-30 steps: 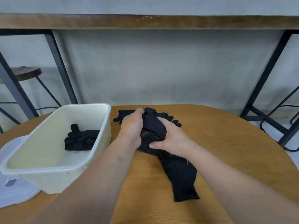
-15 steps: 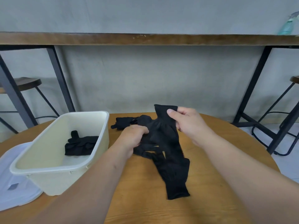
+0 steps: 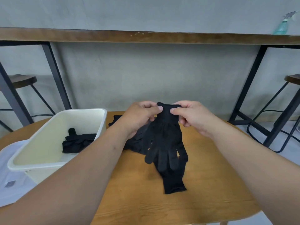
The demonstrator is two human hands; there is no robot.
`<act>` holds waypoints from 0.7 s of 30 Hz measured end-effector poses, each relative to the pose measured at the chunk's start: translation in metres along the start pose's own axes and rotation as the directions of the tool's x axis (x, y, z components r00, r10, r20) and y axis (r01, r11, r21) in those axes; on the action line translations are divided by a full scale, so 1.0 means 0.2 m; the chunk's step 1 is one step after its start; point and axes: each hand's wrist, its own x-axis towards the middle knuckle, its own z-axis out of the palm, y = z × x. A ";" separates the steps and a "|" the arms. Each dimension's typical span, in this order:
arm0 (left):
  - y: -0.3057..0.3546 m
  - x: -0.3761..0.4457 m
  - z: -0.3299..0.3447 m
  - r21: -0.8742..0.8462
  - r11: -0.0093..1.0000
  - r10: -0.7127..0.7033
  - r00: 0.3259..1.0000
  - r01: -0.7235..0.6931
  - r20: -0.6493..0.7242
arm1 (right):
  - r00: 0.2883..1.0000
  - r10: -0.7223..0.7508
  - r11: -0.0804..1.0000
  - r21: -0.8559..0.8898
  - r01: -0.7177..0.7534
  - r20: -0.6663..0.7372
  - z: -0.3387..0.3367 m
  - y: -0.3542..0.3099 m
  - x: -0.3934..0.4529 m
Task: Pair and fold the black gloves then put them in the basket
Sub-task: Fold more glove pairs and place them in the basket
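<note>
The left hand [image 3: 142, 116] pinches one side of the cuff of a black glove [image 3: 167, 140] between thumb and forefinger; the right hand [image 3: 191, 116] pinches the other side the same way, so the cuff is held up and the glove hangs fingers-down over the wooden surface [image 3: 211, 184]; its fingertips overlap a second glove [image 3: 174, 182] that lies flat beneath it, cuff toward the person; more black gloves [image 3: 138, 140] sit in a loose heap just behind and to the left, partly hidden by the left wrist; further left stands the cream basket [image 3: 53, 163], touching or nearly touching the heap, with a folded pair [image 3: 78, 142] already resting on its floor; a white lid [image 3: 9, 176] lies under or beside the basket at the edge

Judging by this, one pair is done and the present step is pairing: a single glove has been lifted and straightened; the next move likely calls for laying it squarely on a mate, cuffs and fingers aligned, then folding the two together; the limp knit may twist or sag as it is lowered, so both pinches should hold until it lies flat
</note>
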 end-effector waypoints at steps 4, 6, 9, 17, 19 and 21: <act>0.01 0.01 0.02 0.038 0.999 0.015 0.999 -0.017 0.043 | 1.000 -0.015 0.997 -0.071 0.016 0.015 -0.01 0.00 0.00; 0.02 0.03 0.02 0.092 0.995 0.031 0.999 -0.033 0.018 | 1.000 -0.025 0.990 -0.136 0.025 -0.003 -0.01 -0.01 0.00; 0.04 0.06 0.03 0.136 0.989 0.058 0.998 -0.057 -0.002 | 0.998 -0.051 0.984 -0.171 0.046 -0.028 -0.02 -0.02 0.02; 0.01 0.08 0.08 -0.014 0.999 0.049 0.998 -0.049 0.032 | 0.986 0.063 0.990 0.114 -0.081 0.155 -0.02 0.00 0.00; 0.00 0.07 0.09 -0.094 0.996 -0.004 0.997 0.011 0.072 | 0.982 0.078 0.976 0.186 -0.111 0.175 -0.01 0.01 0.00; -0.01 0.06 0.09 -0.081 0.996 -0.027 0.992 0.037 0.122 | 0.983 0.067 0.982 0.165 -0.096 0.174 0.00 0.03 -0.01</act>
